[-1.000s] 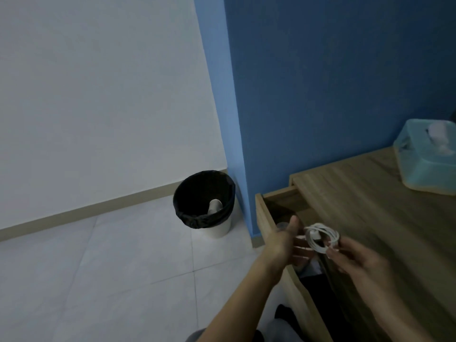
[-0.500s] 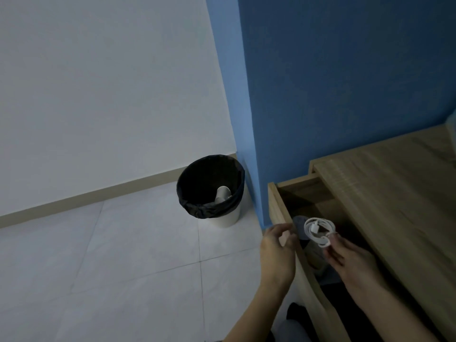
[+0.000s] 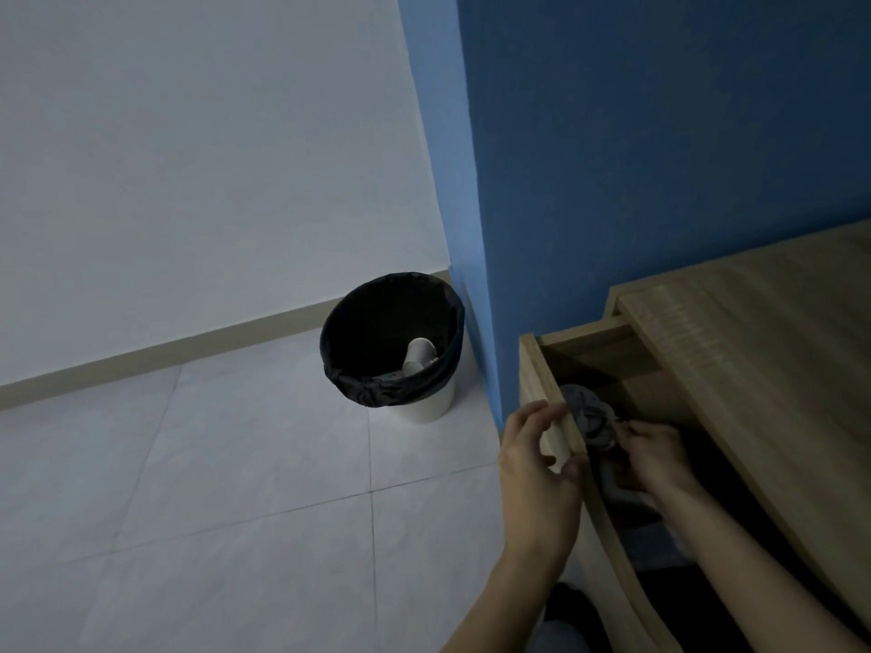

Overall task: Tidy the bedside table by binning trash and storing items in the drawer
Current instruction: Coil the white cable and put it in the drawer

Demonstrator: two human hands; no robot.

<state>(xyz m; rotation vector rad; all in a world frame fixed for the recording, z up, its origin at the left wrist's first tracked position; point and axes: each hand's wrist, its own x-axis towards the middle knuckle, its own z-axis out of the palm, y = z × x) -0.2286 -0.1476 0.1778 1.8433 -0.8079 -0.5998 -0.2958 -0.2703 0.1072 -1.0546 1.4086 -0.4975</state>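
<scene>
- the coiled cable (image 3: 597,419) looks grey in the dim open drawer (image 3: 556,407), held low inside it.
- right hand (image 3: 653,457) pinches the coil.
- left hand (image 3: 535,468) curls over the drawer's front edge.
- bin (image 3: 393,344) holds a white cup (image 3: 417,354).

Honestly there's no readable text, brand, label or number anywhere in this shot. The round grey thing in the open drawer (image 3: 542,374) looks like it has some markings on its face, but it's way too dark and blurry to make out. Same deal with the paper cup (image 3: 417,354) down in the trash bin (image 3: 426,407), which just looks plain from here.
</scene>
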